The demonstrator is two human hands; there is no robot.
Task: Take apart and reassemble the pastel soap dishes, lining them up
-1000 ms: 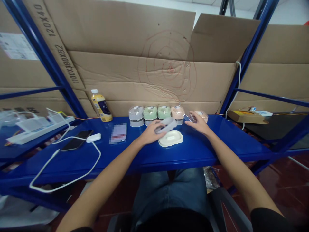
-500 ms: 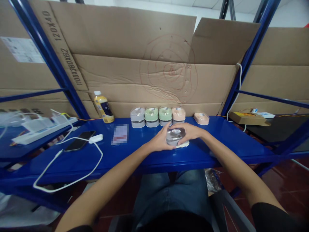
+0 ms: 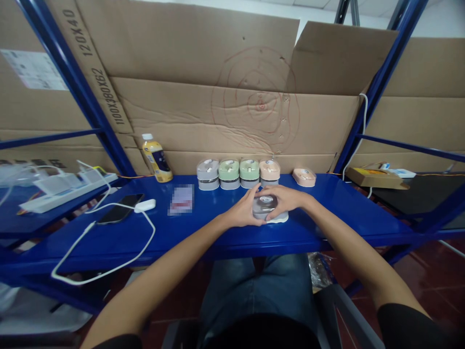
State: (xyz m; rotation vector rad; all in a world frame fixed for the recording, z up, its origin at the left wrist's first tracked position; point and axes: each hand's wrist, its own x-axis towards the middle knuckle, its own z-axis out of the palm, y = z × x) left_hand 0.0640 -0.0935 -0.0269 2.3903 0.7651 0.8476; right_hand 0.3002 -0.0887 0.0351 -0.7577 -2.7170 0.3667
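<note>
Both hands are wrapped round a small clear and grey plastic box (image 3: 264, 205) with a round sticker on top. My left hand (image 3: 245, 211) grips its left side and my right hand (image 3: 286, 199) its right side and top edge. Partly under the box lies a cream plastic piece (image 3: 279, 219) with a wavy rim, mostly covered by the box and fingers. Behind stands a row of lidded boxes: a grey box (image 3: 208, 174), two green boxes (image 3: 229, 173) and a peach box (image 3: 270, 170). A separate peach lid (image 3: 304, 177) lies to the right.
A yellow drink bottle (image 3: 157, 159) stands at the back left of the blue table (image 3: 218, 237). Nearer are a blurred-out flat item (image 3: 181, 199), a phone (image 3: 120, 209), a white cable (image 3: 151, 242) and a power strip (image 3: 69, 194). Cardboard (image 3: 174, 111) walls off the back.
The hands, apart with a grey ring in the left and a clear piece in the right, came together over the cream piece. Ring and clear piece now sit together between them.
</note>
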